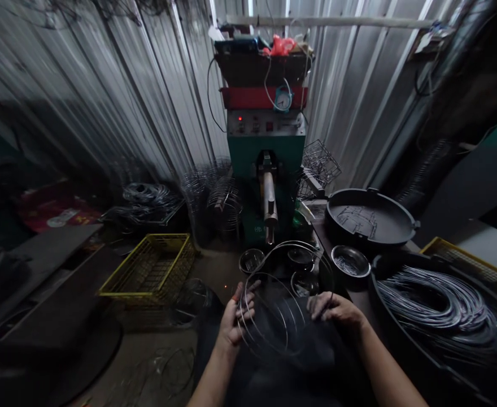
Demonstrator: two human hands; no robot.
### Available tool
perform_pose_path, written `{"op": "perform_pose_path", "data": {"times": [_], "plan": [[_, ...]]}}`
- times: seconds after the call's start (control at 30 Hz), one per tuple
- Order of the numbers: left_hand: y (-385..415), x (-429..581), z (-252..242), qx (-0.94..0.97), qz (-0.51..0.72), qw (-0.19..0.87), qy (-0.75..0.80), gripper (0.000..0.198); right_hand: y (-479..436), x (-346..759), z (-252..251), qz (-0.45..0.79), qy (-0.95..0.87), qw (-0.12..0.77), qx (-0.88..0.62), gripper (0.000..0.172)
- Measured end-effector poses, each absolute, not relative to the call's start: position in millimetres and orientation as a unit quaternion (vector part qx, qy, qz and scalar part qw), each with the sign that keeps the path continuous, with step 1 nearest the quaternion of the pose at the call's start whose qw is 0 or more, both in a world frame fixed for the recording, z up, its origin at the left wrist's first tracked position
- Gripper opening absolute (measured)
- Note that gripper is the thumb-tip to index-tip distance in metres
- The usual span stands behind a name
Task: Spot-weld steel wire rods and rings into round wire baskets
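Note:
Thin metal wire rings (pixel 293 243), spaced apart like a round wire frame, are between my two hands above my lap. My left hand (pixel 234 317) holds their left side, the fingers loosely curled with the wires crossing the palm. At their right side, my right hand (pixel 335 308) has its fingertips pinched together on the wire. Just beyond the rings is a green machine (pixel 242 152) with a metal electrode arm (pixel 269 198) pointing toward me. Small metal bowls (pixel 252 260) sit below the arm, and another bowl (pixel 350 263) of small metal pieces stands to the right.
On the right, a large black tub (pixel 375 277) holds coiled wire rings (pixel 447 299); a round black tray (pixel 371 209) with thin wire pieces is behind it. A yellow basket (pixel 147 294) stands at left. Wire frames (pixel 225 203) lean near the corrugated wall (pixel 155 85).

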State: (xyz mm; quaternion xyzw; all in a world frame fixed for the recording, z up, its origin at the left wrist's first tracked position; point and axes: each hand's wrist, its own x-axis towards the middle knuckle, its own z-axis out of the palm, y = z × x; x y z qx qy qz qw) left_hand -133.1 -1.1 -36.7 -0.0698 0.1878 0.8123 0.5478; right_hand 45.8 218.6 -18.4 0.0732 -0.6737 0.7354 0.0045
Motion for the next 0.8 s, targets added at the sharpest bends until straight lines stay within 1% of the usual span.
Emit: {"op": "perform_pose_path", "data": {"times": [0.07,0.13,0.3,0.37,0.43,0.53,0.57,0.7,0.8], "plan": [[-7,-127,-38,-0.079,0.801,0.565,0.183,0.047,204,47,-13,0.778,-0.623,0.057,0.061,0.020],[-15,-119,-46,-0.065,0.793,0.575,0.189,0.055,191,45,-10,0.813,-0.572,0.109,0.030,0.020],[-32,-91,-72,0.009,0.797,0.574,0.187,0.066,177,21,-10,0.859,-0.488,0.143,-0.052,0.022],[-33,-81,-74,0.034,0.801,0.559,0.209,0.068,178,7,-13,0.862,-0.467,0.164,-0.107,0.021],[-31,-73,-71,0.055,0.806,0.534,0.248,0.061,180,-5,-18,0.858,-0.452,0.184,-0.158,0.022],[-24,-67,-63,0.093,0.813,0.478,0.319,0.052,184,-17,-24,0.854,-0.439,0.191,-0.202,0.024],[-21,-66,-60,0.106,0.813,0.458,0.344,0.053,185,-19,-25,0.856,-0.435,0.188,-0.208,0.025],[-10,-65,-56,0.145,0.786,0.396,0.452,0.066,184,-24,-29,0.865,-0.419,0.168,-0.219,0.027],[-3,-63,-59,0.158,0.761,0.374,0.505,0.066,180,-23,-29,0.855,-0.428,0.150,-0.251,0.027]]}}
